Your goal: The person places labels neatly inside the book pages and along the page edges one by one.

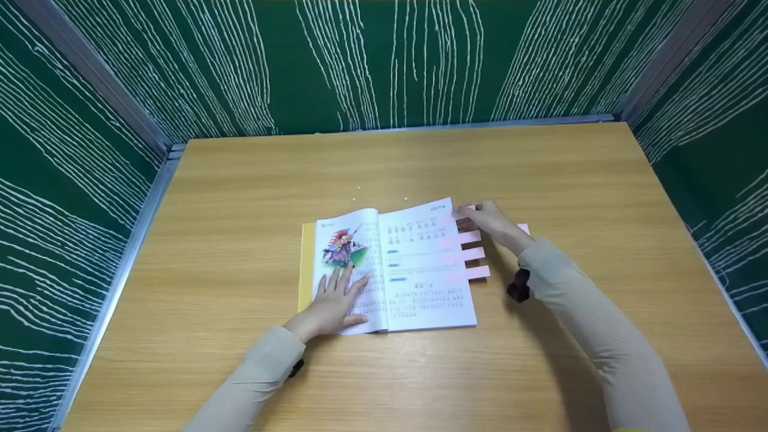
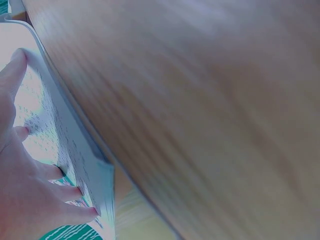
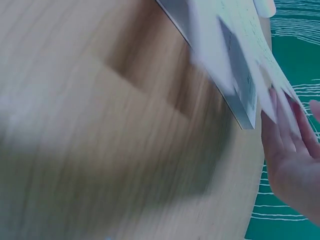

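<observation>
A pale wood-grain worktop [image 1: 204,252] fills the space between green walls [image 1: 282,36] streaked with wavy white lines; grey posts [image 1: 102,78] meet its far corners. White specks [image 1: 359,188] lie between the far edge and an open book [image 1: 384,270], which sits between the left and right edges, well apart from both. The print is too small to read; blue headings [image 1: 397,279] mark the right page. The left hand [image 1: 330,306] rests ungripping, fingers spread, on the left page. The right hand [image 1: 492,219] touches the right page's outer edge near pink tabs [image 1: 475,253]; whether it pinches, I cannot tell.
</observation>
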Tool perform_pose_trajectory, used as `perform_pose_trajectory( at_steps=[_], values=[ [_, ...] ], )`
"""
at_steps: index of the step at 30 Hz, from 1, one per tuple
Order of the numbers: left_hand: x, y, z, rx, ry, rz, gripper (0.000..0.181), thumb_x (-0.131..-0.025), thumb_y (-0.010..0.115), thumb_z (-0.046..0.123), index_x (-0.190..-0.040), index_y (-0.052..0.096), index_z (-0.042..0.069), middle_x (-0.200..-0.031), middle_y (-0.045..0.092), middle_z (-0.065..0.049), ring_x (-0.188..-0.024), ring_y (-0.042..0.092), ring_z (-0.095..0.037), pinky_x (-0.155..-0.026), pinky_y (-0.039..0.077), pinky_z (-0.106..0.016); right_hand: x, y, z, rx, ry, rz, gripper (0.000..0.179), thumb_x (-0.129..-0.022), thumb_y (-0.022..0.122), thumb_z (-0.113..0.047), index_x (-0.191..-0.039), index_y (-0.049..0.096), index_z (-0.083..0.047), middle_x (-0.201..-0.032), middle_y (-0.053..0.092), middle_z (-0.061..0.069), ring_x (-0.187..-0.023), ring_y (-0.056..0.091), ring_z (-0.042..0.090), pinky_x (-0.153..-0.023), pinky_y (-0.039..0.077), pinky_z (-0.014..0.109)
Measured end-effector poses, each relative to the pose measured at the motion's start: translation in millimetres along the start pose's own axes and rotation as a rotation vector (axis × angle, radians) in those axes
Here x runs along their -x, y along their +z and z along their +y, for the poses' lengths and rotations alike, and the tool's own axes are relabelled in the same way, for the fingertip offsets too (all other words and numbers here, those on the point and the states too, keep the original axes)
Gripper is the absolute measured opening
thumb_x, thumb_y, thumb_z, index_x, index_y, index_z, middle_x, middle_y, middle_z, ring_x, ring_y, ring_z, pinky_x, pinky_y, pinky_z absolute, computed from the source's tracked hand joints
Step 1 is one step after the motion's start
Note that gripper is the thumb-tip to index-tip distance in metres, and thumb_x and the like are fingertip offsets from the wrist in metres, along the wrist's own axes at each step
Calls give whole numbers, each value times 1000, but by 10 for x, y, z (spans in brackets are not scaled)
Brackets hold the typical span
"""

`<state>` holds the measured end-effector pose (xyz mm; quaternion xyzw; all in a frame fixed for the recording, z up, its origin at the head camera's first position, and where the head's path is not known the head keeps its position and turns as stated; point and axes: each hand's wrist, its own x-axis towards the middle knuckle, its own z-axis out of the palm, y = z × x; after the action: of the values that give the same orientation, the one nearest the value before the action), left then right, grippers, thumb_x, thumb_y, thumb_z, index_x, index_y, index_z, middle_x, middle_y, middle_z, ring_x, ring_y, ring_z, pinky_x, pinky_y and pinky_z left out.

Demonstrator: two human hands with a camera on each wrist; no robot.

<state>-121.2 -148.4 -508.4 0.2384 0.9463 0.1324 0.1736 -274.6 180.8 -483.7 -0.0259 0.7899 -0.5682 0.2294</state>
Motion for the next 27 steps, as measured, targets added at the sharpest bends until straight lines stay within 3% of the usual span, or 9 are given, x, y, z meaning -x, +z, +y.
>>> perform_pose_trajectory(
  at_steps=[3, 7, 14, 27],
  values=[
    [1, -3, 3, 2, -5, -1, 78, -81, 49, 53, -142, 18, 13, -144, -4, -25, -129, 1, -46, -101, 3, -60, 45, -12, 9, -55, 26, -56, 44, -91, 47, -28, -111, 53, 10, -97, 63, 10, -87, 58, 16, -88, 42, 34],
    [0, -4, 6, 4, -9, -6, 78, -82, 48, 53, -142, 18, 13, -144, -4, -25, -129, 1, -46, -101, 2, -59, 87, -21, 30, -135, 66, -139, 51, -92, 43, -34, -121, 45, 8, -106, 57, 10, -94, 54, 16, -92, 39, 38],
    [9, -15, 18, 1, -14, -12, 79, -81, 47, 54, -142, 17, 13, -144, -5, -24, -129, -1, -45, -101, 2, -59, 185, -21, 85, -339, 121, -264, 54, -93, 36, -41, -123, 38, 4, -105, 57, 10, -91, 60, 25, -81, 48, 38],
    [-7, 3, 10, -15, -14, -18, 78, -82, 47, 53, -142, 16, 14, -145, -5, -24, -130, -1, -44, -101, 2, -59, 288, -9, 285, -569, 32, -401, 58, -89, 31, -55, -117, 43, -6, -104, 59, 12, -92, 60, 29, -80, 47, 44]
  ],
)
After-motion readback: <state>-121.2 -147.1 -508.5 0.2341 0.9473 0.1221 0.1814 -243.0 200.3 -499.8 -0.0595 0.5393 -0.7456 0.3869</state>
